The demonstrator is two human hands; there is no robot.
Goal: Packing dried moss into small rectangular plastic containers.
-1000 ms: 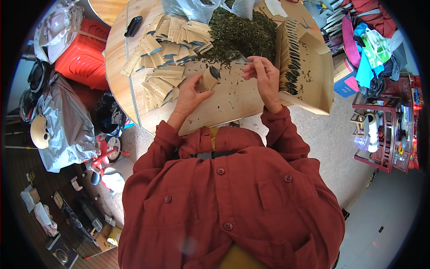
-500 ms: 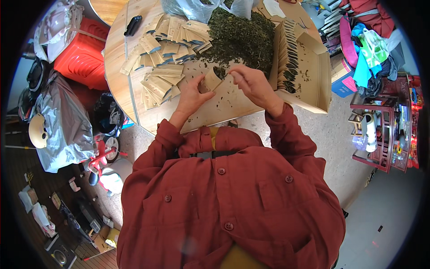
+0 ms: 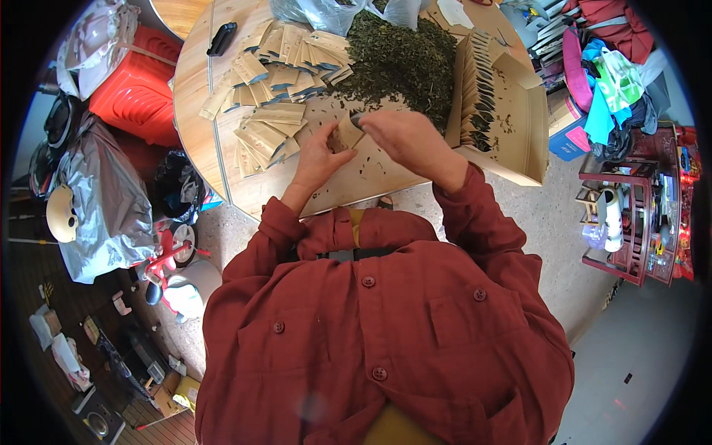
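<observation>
My left hand (image 3: 320,156) grips a small kraft paper pouch (image 3: 346,136), tilted upright above the wooden table (image 3: 195,107). My right hand (image 3: 404,141) is bent closed at the pouch's top; what its fingers hold is hidden. A heap of dark dried leaves (image 3: 404,63) lies behind, with loose bits scattered below. To the left are many flat kraft pouches (image 3: 259,133) in overlapping piles. On the right a long open cardboard box (image 3: 519,133) holds a row of upright pouches (image 3: 478,96).
Plastic bags (image 3: 311,15) and a black object (image 3: 222,38) sit on the table. Beyond its edges are red stools (image 3: 137,96), a grey covered pile (image 3: 107,208), heaped bags and clothing (image 3: 608,81), and a dark-red wooden rack (image 3: 623,222) on the right.
My right hand has moved left and down from beside the box onto the pouch's opening, its fingers curling closer. My left hand holds the pouch in much the same place.
</observation>
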